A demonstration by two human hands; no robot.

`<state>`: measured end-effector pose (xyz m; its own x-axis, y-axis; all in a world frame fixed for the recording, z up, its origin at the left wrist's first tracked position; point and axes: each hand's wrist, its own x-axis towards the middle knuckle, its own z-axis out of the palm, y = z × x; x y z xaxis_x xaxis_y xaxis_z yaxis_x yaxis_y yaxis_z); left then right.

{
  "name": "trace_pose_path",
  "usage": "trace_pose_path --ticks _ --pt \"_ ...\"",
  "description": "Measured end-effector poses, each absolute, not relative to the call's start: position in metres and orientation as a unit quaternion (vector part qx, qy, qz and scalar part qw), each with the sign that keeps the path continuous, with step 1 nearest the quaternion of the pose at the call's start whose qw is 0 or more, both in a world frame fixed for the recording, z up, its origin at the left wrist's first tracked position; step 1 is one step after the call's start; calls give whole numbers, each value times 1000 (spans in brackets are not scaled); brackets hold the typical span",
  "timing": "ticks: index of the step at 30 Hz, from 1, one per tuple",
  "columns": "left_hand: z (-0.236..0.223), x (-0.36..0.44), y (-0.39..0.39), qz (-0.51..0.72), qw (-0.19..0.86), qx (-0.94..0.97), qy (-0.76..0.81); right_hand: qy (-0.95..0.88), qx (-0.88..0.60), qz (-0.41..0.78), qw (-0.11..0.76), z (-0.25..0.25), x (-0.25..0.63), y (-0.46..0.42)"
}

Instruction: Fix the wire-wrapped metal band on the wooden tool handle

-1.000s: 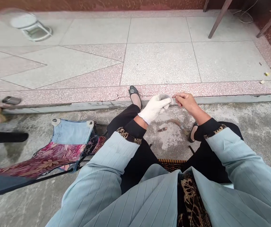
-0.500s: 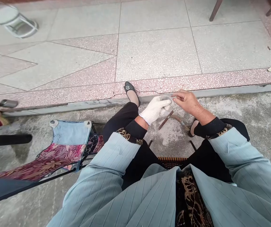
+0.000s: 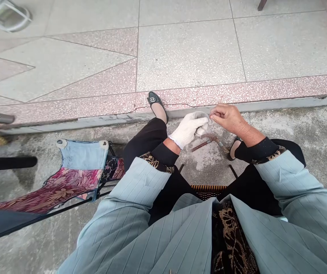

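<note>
A seated person, in a pale blue pinstriped jacket [image 3: 134,186], works low over a concrete floor [image 3: 294,129]. The left hand [image 3: 187,128], in a white knit glove, and the bare right hand [image 3: 227,118] stand only narrowly apart, pinching a small translucent piece [image 3: 202,120] between them, just above the floor (at this size, its material is hard to tell). Directly below lie a brown-handled tool [image 3: 201,146] and a curved rusty rod [image 3: 216,140]. A black flat shoe [image 3: 154,100] with a white swirl emblem, no legible writing, rests at the terrazzo step [image 3: 209,101]. To the left stands a folding chair [image 3: 82,155] with floral and pale blue fabric.
</note>
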<state>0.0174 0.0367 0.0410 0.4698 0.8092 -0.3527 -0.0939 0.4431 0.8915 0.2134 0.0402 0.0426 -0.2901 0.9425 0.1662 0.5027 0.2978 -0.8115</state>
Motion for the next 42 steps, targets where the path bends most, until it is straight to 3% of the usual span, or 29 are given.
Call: trace_pose_path --ticks 8,15,23,33,38,42 --pt "41 18 37 338 631 525 460 -712 -505 343 346 44 213 36" --pt "46 15 36 322 418 684 503 -701 -514 342 357 41 212 35" --pt "49 18 31 305 352 709 529 -711 -533 296 349 43 212 37" --pt "34 20 27 215 98 789 567 -698 -570 274 336 47 200 32" --pt "27 23 26 231 104 783 568 -666 -604 273 343 43 194 32" --pt "30 23 31 277 218 737 577 -646 -617 304 329 39 198 34"
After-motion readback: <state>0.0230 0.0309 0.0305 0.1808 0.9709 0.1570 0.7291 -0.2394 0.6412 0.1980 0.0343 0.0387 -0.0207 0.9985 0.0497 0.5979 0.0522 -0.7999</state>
